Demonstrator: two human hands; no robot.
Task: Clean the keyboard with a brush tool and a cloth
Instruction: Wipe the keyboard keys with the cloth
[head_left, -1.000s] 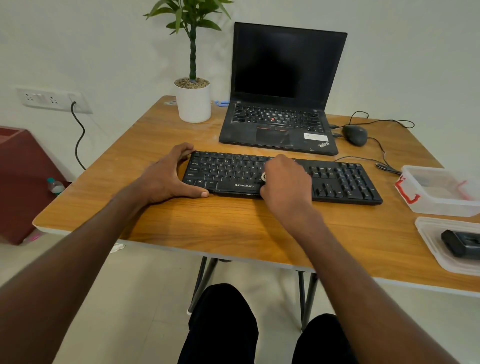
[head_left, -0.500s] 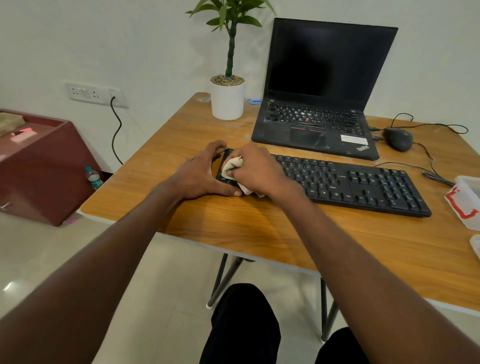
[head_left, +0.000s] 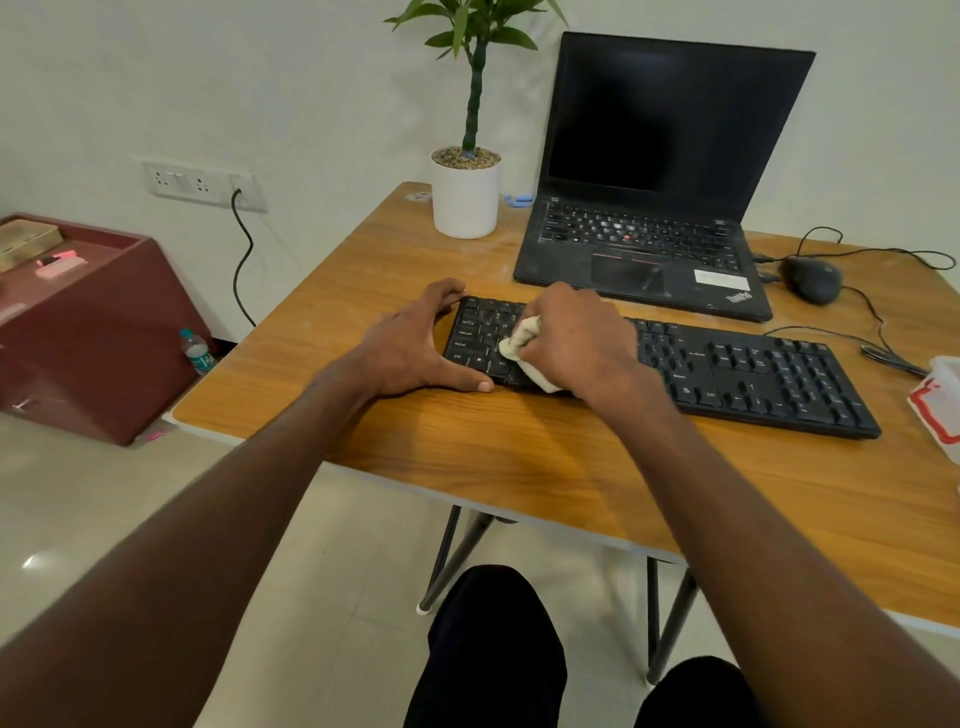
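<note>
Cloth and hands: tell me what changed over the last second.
The right hand swept the cloth from the middle of the keyboard to its left end, then eased slightly back right. The left hand kept bracing the keyboard's left edge; keyboard unmoved.

Office-like desk corner: wooden counter (head_left: 519, 452) bearing open black laptop (head_left: 660, 197), wired black mouse (head_left: 811, 279), white potted plant (head_left: 466, 192); white wall socket strip (head_left: 200, 183).
</note>
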